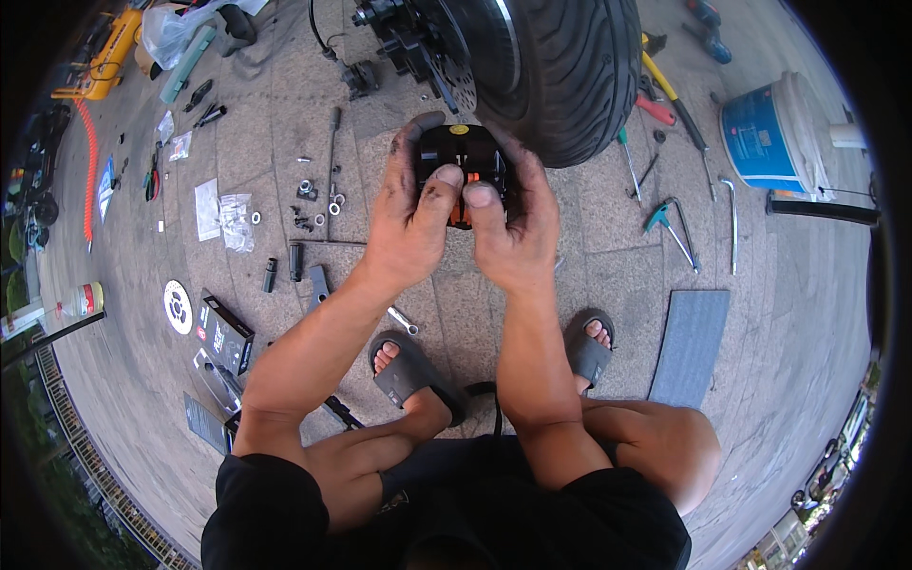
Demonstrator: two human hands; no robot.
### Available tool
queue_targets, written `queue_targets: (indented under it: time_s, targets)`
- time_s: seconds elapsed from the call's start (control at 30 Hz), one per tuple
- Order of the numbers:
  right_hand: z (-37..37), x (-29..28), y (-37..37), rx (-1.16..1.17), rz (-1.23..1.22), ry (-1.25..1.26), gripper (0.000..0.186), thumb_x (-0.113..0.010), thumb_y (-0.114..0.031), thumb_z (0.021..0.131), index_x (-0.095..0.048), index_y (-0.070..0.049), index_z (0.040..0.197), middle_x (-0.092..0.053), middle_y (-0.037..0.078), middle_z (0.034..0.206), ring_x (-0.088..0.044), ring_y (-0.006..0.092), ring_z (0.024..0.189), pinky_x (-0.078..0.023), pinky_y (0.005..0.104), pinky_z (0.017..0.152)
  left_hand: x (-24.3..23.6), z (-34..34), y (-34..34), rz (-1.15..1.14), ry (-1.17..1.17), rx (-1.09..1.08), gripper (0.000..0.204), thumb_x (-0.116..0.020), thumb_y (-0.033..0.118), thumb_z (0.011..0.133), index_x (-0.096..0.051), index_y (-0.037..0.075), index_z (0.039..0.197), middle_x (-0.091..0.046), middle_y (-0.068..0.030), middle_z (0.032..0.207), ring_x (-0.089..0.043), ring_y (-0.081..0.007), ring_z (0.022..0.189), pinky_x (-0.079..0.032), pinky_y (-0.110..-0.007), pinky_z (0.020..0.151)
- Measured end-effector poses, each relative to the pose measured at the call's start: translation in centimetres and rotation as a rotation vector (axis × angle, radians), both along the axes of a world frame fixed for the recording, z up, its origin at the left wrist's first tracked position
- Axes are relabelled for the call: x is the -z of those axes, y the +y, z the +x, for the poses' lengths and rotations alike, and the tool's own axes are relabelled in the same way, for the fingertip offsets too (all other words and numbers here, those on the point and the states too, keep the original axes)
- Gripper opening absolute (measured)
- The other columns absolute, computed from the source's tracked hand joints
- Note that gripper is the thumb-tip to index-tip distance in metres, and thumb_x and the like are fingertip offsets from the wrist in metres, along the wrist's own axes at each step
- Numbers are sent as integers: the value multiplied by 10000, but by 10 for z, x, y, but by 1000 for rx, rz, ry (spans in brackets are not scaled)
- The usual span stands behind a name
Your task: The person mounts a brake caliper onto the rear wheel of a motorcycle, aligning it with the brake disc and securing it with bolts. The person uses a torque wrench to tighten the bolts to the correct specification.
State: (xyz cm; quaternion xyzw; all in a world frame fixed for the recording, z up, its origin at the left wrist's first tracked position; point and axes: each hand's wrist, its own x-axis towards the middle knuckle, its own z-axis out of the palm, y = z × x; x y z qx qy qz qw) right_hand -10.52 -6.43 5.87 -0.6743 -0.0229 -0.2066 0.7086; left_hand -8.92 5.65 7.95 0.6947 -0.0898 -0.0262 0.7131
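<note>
A black brake caliper (461, 142) with a yellow oval mark and orange bits inside is held up between my two hands. My left hand (408, 218) wraps round its left side, thumb pressed on the middle. My right hand (513, 228) grips the right side, its thumb beside the other at the orange parts. Both hands have dark grime on the fingers. Just beyond them is a wheel with a tyre (579, 76), a metal brake disc (454, 76) and a dark hub assembly (399, 43).
Several sockets (296, 261), spanners (399, 318), hex keys (665, 223), small bags (236, 223) and a loose disc (177, 307) lie on the paving around my sandalled feet. A blue-white bucket (760, 133) stands right, above a grey mat (689, 347); a yellow compressor (104, 62) sits far left.
</note>
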Motion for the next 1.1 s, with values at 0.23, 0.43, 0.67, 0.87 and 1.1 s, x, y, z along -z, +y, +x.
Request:
queue_targets:
  time_s: [0.23,0.43,0.67,0.87,1.1]
  targets:
    - [1,-3,-7,34,-217,-2,462,-669,-214,835,-552,34,1207,-651,198,1026,-663,281,950,-508,344,834,-2,-5,-3,7,16,7,473,-526,220,947,-376,-3,1337,-545,-117,1124,-521,-171,1026,-443,-309,891]
    - [2,3,-17,-201,-208,18,634,-697,-181,829,-422,37,1357,-541,187,1257,-541,256,1159,-428,346,971,2,8,-5,-106,107,-81,417,-514,204,963,-410,-9,1306,-560,-86,1096,-539,-135,979,-463,-270,850]
    - [2,10,-23,-335,-65,118,821,-767,-92,689,-373,55,1394,-558,248,1241,-572,295,1163,-453,365,990,-13,7,1,-353,471,-61,357,-531,244,978,-466,-7,1223,-587,-77,1042,-585,-128,941,-501,-271,826]
    - [3,10,-21,-295,-73,149,781,-762,-105,688,-413,59,1368,-609,219,1168,-616,256,1082,-491,346,934,-4,7,12,-276,388,86,536,-634,227,920,-387,-19,1326,-563,-84,1109,-557,-137,1007,-486,-278,875]
    - [0,2,-24,-192,-386,41,716,-710,-138,687,-449,69,1321,-604,263,1127,-632,369,1044,-503,365,891,1,8,28,-183,287,234,724,-691,166,860,-271,-68,1401,-524,-113,1162,-517,-160,1073,-457,-293,927]
